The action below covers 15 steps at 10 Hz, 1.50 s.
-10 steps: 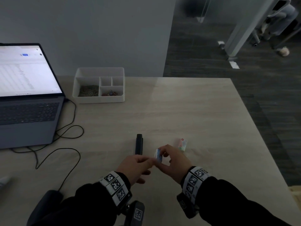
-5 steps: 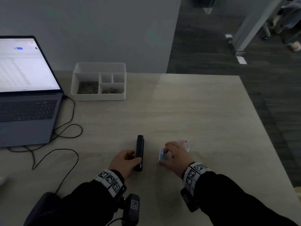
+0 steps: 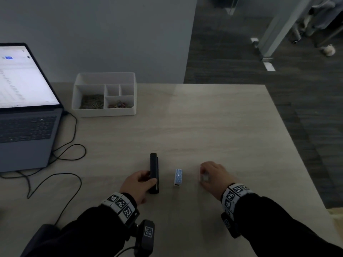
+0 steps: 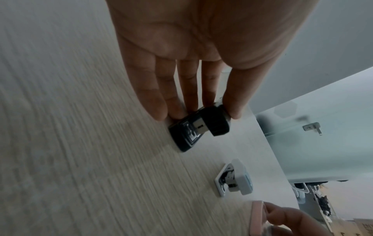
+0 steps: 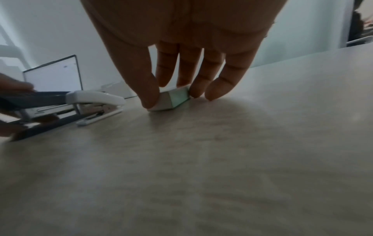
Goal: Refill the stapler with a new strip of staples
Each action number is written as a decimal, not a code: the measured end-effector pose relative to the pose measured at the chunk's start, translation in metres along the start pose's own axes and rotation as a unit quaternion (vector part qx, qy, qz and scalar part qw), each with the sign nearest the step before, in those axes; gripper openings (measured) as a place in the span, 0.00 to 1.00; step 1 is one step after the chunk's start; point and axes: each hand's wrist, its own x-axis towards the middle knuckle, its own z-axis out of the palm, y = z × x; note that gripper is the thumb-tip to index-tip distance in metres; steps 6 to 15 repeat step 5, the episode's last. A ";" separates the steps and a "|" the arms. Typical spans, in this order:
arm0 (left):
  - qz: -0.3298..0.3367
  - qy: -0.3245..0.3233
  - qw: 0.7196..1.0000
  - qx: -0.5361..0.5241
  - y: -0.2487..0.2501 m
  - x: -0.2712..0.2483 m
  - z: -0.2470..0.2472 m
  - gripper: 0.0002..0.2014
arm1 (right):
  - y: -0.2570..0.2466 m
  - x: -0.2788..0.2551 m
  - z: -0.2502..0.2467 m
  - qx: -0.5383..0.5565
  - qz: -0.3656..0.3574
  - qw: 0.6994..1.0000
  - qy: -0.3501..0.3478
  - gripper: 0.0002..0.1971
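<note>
A black stapler [image 3: 154,171] lies on the table [image 3: 213,130], pointing away from me. My left hand [image 3: 143,180] grips its near end, thumb on one side and fingers on the other [image 4: 198,126]. A small white and blue stapler [image 3: 178,177] lies free just to its right, also seen in the left wrist view [image 4: 234,178]. Further right, my right hand [image 3: 209,175] pinches a small staple box [image 5: 179,98] between thumb and fingers; the box rests on the table. My hand hides most of the box in the head view.
A white organizer tray [image 3: 104,113] with clips stands at the back left. An open laptop [image 3: 24,108] sits at the far left, and its black cable [image 3: 70,160] loops toward me. The table's right edge [image 3: 297,154] is near my right hand.
Both hands held the small white and blue stapler. My left hand then took the black stapler. My right hand set the small stapler down and moved right onto the staple box.
</note>
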 end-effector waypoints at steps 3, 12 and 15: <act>-0.001 0.011 1.000 0.014 -0.003 -0.009 -0.002 0.18 | -0.005 -0.012 -0.002 0.007 0.001 1.000 -0.014 0.11; 0.021 0.035 0.999 0.000 0.002 -0.021 -0.015 0.20 | -0.010 -0.028 -0.021 0.056 0.001 0.998 0.036 0.10; 0.021 0.035 0.999 0.000 0.002 -0.021 -0.015 0.20 | -0.010 -0.028 -0.021 0.056 0.001 0.998 0.036 0.10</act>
